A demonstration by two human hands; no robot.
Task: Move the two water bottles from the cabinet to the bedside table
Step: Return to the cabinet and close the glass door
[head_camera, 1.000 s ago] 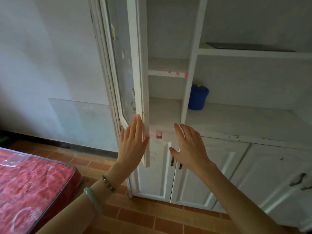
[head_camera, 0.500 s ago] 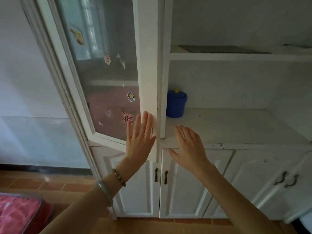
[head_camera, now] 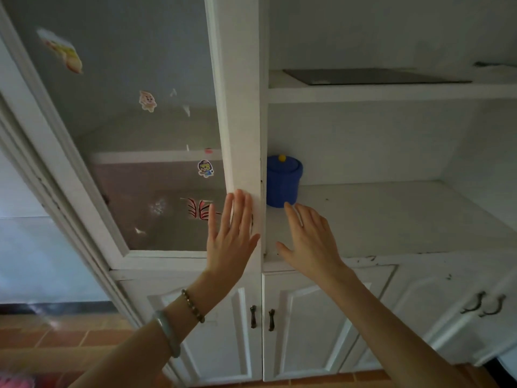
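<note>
A white cabinet fills the view. Its glass door, dotted with stickers, is nearly flush with the frame. My left hand lies flat on the door's right stile, fingers straight and apart, holding nothing. My right hand hovers open just right of it, over the front edge of the open shelf. No water bottle shows anywhere, and the bedside table is out of view. Behind the glass the compartment looks bare, though reflections blur it.
A blue lidded container with a yellow knob stands at the shelf's back left, just beyond my right fingertips. A dark flat panel lies on the upper shelf. Lower doors with dark handles are closed. Brick floor lies at lower left.
The glass door has swung from standing open to nearly closed under my left hand. My view has shifted right and closer; the red mattress has almost left the frame.
</note>
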